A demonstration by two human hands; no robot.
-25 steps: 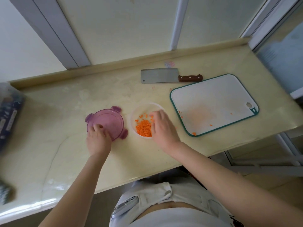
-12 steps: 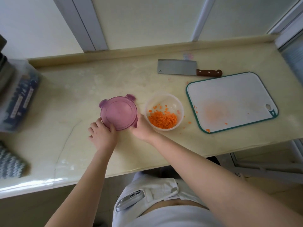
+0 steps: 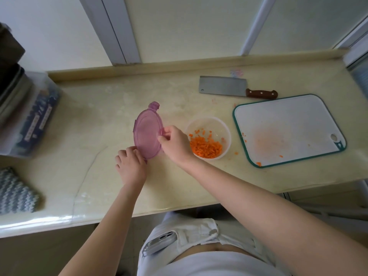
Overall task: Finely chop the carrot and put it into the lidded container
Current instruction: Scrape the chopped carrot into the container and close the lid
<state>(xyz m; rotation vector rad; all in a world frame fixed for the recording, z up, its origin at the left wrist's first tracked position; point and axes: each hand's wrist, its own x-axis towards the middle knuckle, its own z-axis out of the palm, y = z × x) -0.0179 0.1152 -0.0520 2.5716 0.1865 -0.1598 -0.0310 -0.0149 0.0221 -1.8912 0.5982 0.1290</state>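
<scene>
Left grip (image 3: 130,166): closed on the lower edge of the lid (image 3: 146,136), fingers curled round the rim near one of its tabs.
Right grip (image 3: 175,145): pinches the lid's right edge between thumb and fingers, with the wrist over the near-left rim of the container.
Lid: purple, see-through and round, with clip tabs. It is tilted steeply up on edge with its broad face turned left, and one tab points away from the person. Whether its low edge touches the surface (image 3: 99,126) cannot be told, as the left grip hides it.
Container (image 3: 227,132): a clear round tub, upright and uncovered, standing on the surface just right of the lid, between the lid and the board.
Carrot (image 3: 206,149): finely chopped orange pieces heaped in the near half of the container, with a few stuck higher on the inner wall.
Board (image 3: 288,120): white with a green rim, lying flat to the right of the container. It has an orange stain in the middle.
Bits (image 3: 258,163): a few stray carrot pieces lie on the board's near corner and on the surface between board and container.
Cleaver (image 3: 223,86): lies flat beyond the container, with its brown handle pointing right and ending just beside the board's far edge.
Box (image 3: 29,116): a clear plastic box at the left end of the surface, well apart from the lid.
Cloth (image 3: 16,192): blue and white knit, at the near-left edge of the surface.
Phone (image 3: 159,243): sticks out of the person's pocket, below the edge of the surface.
</scene>
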